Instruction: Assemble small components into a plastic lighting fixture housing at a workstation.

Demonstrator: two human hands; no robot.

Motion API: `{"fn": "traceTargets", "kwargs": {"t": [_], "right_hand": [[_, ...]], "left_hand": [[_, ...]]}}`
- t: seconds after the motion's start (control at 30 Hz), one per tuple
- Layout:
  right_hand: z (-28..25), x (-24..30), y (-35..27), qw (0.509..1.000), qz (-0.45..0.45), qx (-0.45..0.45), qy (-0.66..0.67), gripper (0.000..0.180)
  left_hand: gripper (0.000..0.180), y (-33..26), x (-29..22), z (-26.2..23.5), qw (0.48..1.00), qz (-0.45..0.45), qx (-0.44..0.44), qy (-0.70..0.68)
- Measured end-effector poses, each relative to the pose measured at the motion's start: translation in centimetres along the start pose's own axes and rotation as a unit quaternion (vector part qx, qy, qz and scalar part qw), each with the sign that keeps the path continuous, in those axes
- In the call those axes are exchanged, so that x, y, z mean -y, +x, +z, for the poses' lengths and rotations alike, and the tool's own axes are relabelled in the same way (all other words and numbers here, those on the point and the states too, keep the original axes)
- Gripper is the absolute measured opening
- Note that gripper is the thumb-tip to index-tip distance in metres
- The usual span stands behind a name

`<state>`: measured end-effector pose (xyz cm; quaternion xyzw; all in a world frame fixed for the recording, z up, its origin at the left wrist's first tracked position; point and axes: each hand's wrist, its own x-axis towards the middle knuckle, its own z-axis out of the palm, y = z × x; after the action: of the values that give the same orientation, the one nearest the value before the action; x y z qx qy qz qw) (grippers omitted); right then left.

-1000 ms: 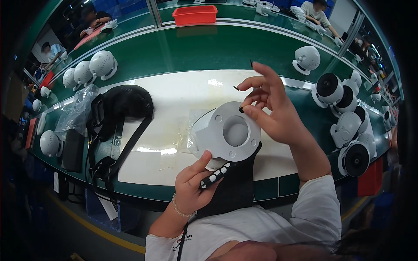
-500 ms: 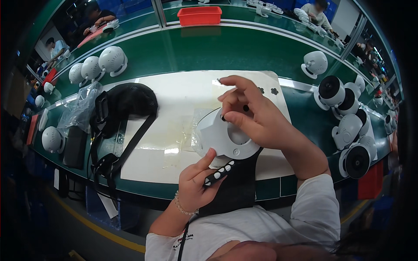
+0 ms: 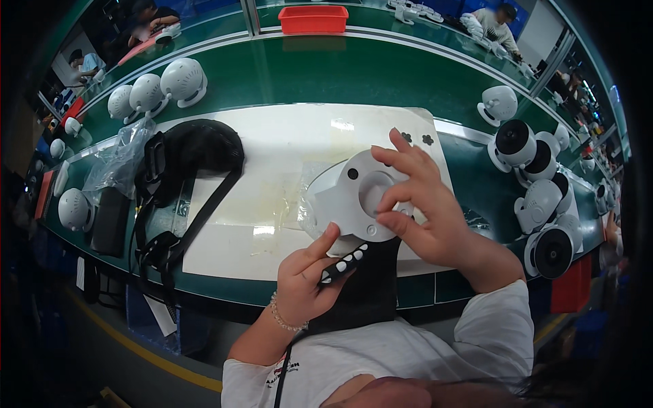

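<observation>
A white, rounded device base (image 3: pixel 333 204) with a round recess lies on the pale work mat (image 3: pixel 224 251) before me. A black round pad (image 3: pixel 352 174) sits on its face, next to the recess; the lower right spot is a bare round dimple. My left hand (image 3: pixel 306 279) holds a black strip with white round spots (image 3: pixel 343 264), its index finger resting against the near edge of the base. Over the right side of the base, my right hand (image 3: pixel 425 211) brings thumb and index finger close together, the other fingers raised. Whatever is between those fingertips is too small to make out.
A black pouch with straps (image 3: pixel 204 149) and a clear plastic bag (image 3: pixel 122 160) lie at left. White camera units (image 3: pixel 182 80) stand at back left; several more (image 3: pixel 554 251) crowd the right. A red tray (image 3: pixel 313 20) sits at the back. Other people work beyond.
My right hand has moved down and right from the upper part of the base, uncovering the black pad and more of the recess. The left hand keeps its hold on the strip.
</observation>
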<state>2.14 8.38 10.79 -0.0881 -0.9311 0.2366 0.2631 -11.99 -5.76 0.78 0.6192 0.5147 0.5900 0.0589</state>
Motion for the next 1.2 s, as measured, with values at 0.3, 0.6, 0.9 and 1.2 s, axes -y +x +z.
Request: {"fn": "traceTargets", "kwargs": {"t": [0.3,0.6,0.9,1.2], "right_hand": [[1.2,-0.2,-1.4,0.998,0.038,0.04,0.007,0.01],[2.3,-0.4,-3.8,0.982,-0.085,-0.099,-0.138,0.025],[2.6,-0.4,-4.7,0.968,-0.195,-0.083,-0.132,0.008],[0.5,-2.4,-3.9,0.964,0.17,-0.076,0.188,0.009]], "left_hand": [[0.036,-0.2,0.7,0.2,1.0,0.013,-0.005,-0.012],[0.033,-0.1,0.5,0.3,1.0,0.02,0.001,-0.006],[0.029,0.1,0.3,0.6,0.997,0.074,-0.009,0.028],[0.033,0.0,0.4,0.7,0.999,0.04,-0.013,0.02]]}}
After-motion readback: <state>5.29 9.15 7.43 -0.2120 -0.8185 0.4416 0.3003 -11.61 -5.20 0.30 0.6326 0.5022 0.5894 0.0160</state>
